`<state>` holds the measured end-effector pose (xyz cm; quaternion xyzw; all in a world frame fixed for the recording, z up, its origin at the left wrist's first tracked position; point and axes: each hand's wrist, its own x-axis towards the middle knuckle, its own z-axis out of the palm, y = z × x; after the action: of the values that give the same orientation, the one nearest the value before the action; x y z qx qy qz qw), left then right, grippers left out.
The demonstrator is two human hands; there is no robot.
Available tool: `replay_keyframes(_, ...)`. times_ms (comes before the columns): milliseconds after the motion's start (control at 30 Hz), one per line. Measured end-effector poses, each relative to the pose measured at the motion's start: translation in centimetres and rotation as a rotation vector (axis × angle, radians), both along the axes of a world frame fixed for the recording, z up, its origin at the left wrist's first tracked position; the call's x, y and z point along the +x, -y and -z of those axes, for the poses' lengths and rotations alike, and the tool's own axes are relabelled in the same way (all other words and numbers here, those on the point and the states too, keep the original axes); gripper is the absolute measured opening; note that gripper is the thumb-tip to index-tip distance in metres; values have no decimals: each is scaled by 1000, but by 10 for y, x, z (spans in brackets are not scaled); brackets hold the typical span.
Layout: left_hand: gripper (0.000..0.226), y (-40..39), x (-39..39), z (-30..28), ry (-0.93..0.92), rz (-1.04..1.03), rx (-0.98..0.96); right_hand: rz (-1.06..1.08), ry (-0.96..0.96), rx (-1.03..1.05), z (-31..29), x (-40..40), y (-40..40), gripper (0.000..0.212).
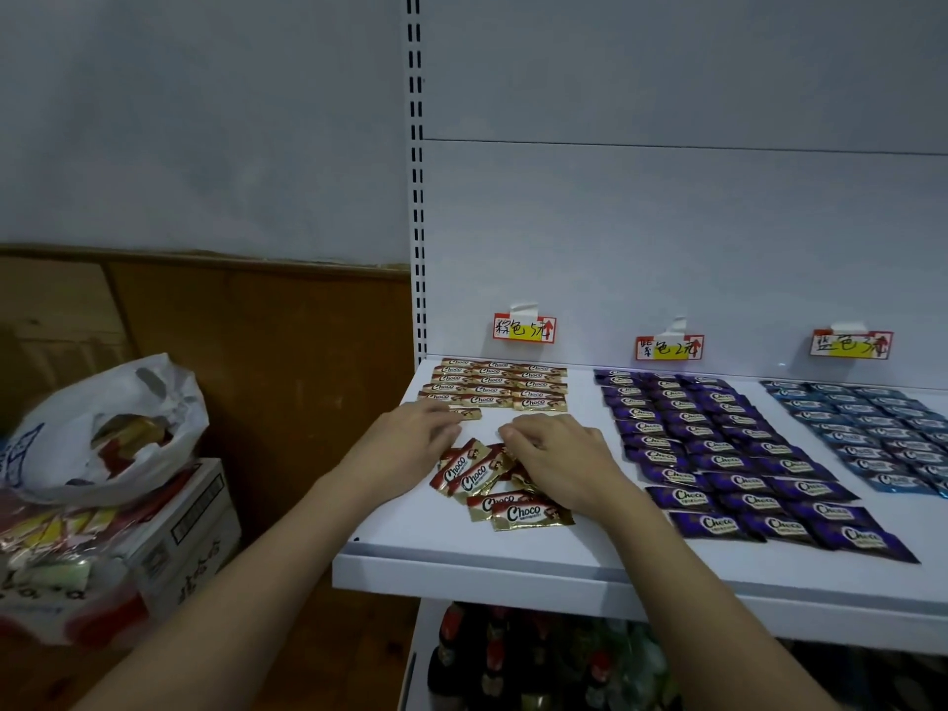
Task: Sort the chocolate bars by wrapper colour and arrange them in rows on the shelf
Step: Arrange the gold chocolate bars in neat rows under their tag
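Observation:
On the white shelf (461, 549), gold-and-red Choco bars lie in tidy rows (500, 386) at the back left. A loose heap of the same gold bars (485, 484) lies nearer the front. My left hand (410, 441) rests palm down at the heap's left, fingertips touching a single gold bar (469, 414) at the front of the rows. My right hand (559, 459) lies palm down over the heap's right side, fingers bent onto the bars. Purple bars (728, 454) fill rows in the middle. Blue bars (872, 433) fill rows at the right.
Three handwritten price labels (524, 328) are taped to the back panel above the groups. Left of the shelf, a white plastic bag (113, 428) with more sweets sits on a cardboard box (190, 531). Bottles (513, 659) stand on the shelf below.

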<state>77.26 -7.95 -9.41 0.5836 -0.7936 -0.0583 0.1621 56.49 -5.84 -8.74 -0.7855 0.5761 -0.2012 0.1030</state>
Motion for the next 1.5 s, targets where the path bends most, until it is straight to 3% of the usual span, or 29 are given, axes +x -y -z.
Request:
replay_keyframes(433, 34, -2, 2, 4, -149, -100, -54, 15, -34, -16, 6, -1, 1, 45)
replay_keyframes(600, 26, -13, -1, -7, -217, -87, -184, 10, 18, 41, -4, 0, -2, 51)
replay_keyframes(700, 18, -26, -2, -19, -336, -7, -38, -4, 93, -11, -21, -3, -4, 41)
replay_keyframes(800, 20, -31, -2, -26, -278, 44, 104, -145, 34, -69, -37, -1, -8, 21)
replay_keyframes(900, 27, -32, -5, -29, -255, 65, 144, -297, -105, -23, -42, 9, -11, 21)
replay_keyframes(1067, 20, -31, -8, -31, -300, 71, 202, -343, -258, -31, -39, 18, -9, 23)
replay_keyframes(1267, 21, -33, -5, -25, -417, 7, 194, -317, -183, -47, -37, 18, -12, 12)
replay_keyframes(1500, 22, -31, 7, -50, -561, -14, 178, -183, 271, -4, -59, -7, -5, 16)
